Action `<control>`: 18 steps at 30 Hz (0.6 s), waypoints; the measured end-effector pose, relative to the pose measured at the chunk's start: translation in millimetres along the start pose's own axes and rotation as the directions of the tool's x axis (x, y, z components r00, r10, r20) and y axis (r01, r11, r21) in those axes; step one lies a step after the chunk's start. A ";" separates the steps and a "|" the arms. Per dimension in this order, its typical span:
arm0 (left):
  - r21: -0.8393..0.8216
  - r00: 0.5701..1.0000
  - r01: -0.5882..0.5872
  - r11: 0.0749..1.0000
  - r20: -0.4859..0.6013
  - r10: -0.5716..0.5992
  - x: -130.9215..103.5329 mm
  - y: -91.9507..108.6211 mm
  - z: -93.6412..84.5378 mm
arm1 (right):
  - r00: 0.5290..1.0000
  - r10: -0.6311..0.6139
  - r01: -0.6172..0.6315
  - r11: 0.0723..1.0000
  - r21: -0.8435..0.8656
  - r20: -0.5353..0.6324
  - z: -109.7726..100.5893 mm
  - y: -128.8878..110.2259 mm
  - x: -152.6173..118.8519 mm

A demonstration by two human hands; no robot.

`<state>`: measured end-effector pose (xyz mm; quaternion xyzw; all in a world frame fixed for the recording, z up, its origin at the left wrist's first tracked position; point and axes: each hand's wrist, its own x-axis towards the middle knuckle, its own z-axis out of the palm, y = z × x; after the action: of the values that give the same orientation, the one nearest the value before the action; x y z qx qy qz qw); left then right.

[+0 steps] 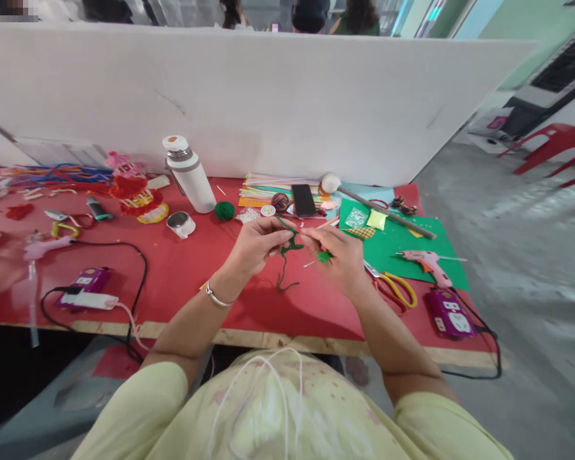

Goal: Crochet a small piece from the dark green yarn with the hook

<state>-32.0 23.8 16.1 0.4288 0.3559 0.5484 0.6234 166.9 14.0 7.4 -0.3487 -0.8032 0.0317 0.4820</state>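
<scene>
My left hand point(261, 246) is closed in a pinch on a small piece of dark green yarn work point(293, 244), held above the red table. A loose green yarn tail point(282, 281) hangs below it. Close beside it, my right hand point(338, 255) has its fingertips pinched at the same yarn piece. Under the right fingers shows a bright green object point(324, 256); its kind is mostly hidden, and I cannot tell whether the hand holds it. Behind my left hand lies a green yarn ball point(224, 211), its strand running toward that hand.
Scissors point(395, 287), a pink glue gun point(429, 263) and a purple power socket point(451, 314) lie to the right. A white thermos point(190, 176), its cup point(181, 224) and a phone point(303, 200) stand behind. A white partition point(268, 102) bounds the red table point(172, 281).
</scene>
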 end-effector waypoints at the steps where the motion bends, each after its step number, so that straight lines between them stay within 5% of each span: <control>1: 0.002 1.000 -0.022 1.000 -0.006 0.022 -0.2 -1.1 -0.3 | 1.000 -0.009 0.009 1.000 -0.005 -0.001 1.7 -0.3 0.5; 12: 0.147 0.983 -0.161 0.976 -0.070 0.172 -3.8 -9.6 2.5 | 0.999 -0.028 0.027 0.999 0.017 0.046 12.1 0.8 -0.6; 18: 0.181 0.948 -0.252 0.951 -0.148 0.280 -2.8 -15.2 0.3 | 0.995 0.058 -0.050 0.993 0.105 -0.076 15.8 -8.8 4.0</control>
<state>-26.4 20.5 2.1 0.4725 0.3899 0.6325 0.4741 148.5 14.3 5.4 -0.3460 -0.7711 0.0724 0.5296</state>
